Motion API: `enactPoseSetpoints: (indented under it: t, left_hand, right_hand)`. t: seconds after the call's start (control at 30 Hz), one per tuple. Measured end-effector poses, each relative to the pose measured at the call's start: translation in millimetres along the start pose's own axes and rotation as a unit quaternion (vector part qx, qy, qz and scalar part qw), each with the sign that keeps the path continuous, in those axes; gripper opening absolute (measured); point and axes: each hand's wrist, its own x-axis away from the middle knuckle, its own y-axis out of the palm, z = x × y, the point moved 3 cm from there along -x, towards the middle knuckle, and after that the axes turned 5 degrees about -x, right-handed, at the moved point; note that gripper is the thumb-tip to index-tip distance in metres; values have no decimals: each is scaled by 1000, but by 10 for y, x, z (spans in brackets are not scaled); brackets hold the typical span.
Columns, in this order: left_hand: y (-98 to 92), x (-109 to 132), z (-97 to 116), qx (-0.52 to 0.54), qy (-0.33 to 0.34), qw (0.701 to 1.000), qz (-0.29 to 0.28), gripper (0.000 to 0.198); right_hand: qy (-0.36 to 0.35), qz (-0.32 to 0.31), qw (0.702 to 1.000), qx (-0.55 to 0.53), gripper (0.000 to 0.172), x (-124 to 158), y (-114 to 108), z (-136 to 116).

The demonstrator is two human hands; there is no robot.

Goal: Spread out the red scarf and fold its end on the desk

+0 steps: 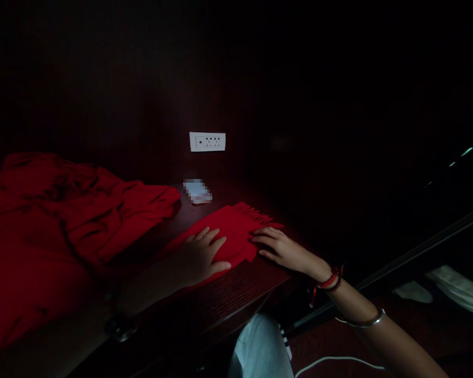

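A red fringed scarf point(230, 226) lies partly folded on a dark wooden table point(236, 299). My left hand point(199, 257) rests flat on the scarf's near part, fingers spread and open. My right hand point(279, 248) lies flat at the scarf's right edge, by the fringe, with its fingers stretched out. A red cord bracelet and a metal bangle show on my right arm.
A large heap of red cloth point(63, 220) covers the table's left side. A small pale object point(197, 191), blurred, sits behind the scarf. A white wall socket point(207, 142) is on the dark back panel. A white cable point(339, 362) runs on the floor.
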Motion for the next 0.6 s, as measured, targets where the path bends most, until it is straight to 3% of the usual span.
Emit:
enactPoseSetpoints:
  t: [0.13, 0.27, 0.47, 0.6]
  left_hand:
    - [187, 347, 190, 10, -28, 999, -34, 69]
    - [306, 357, 185, 1, -55, 998, -40, 62]
    - [314, 80, -307, -5, -70, 997, -28, 56]
    - [266, -124, -633, -21, -55, 998, -30, 50]
  right_hand:
    - [-32, -24, 999, 0, 33, 16, 50, 98]
    - [-42, -4, 999, 3, 30, 0, 135, 191]
    - [-6, 59, 997, 43, 28, -230, 316, 261]
    - [17, 64, 996, 59, 26, -497, 374, 310]
